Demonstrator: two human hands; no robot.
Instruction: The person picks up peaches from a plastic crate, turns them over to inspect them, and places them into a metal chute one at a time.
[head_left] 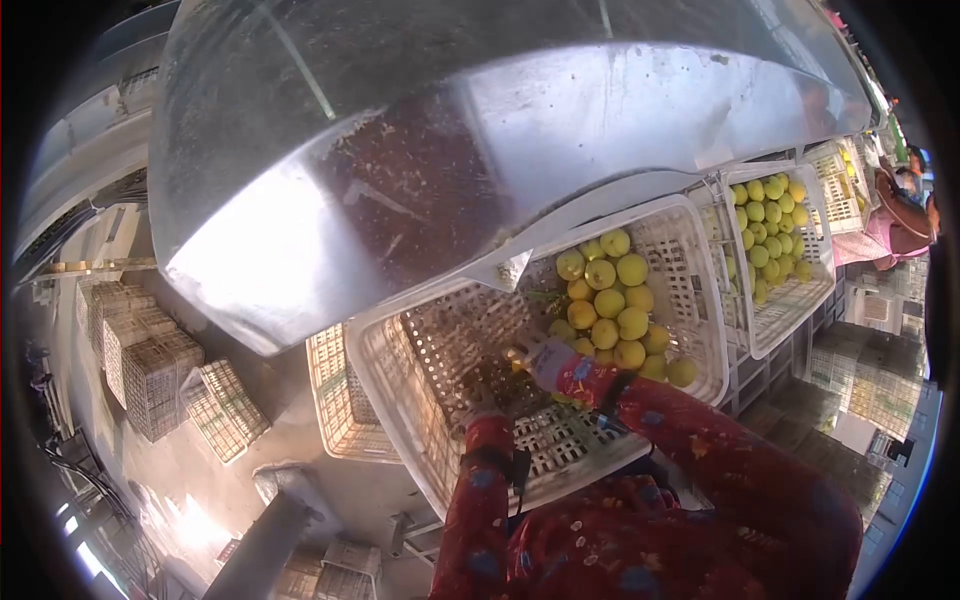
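A white plastic crate lies in front of me, with yellow-green round fruit heaped on its right side. My right hand, in a pale glove or cuff, reaches in beside the lower left of the heap. Its fingers look bent, with a small yellowish patch at their tips that I cannot make out. Over the shaded left part of the crate is my left hand, near the perforated floor; shadow hides how its fingers are set. Both arms wear red patterned sleeves, with a dark band at each wrist.
A large metal chute overhangs the crate's far edge. Another fruit-filled crate stands to the right, near a person in pink. Stacked crates and a grey post are on the left; more stacks stand far right.
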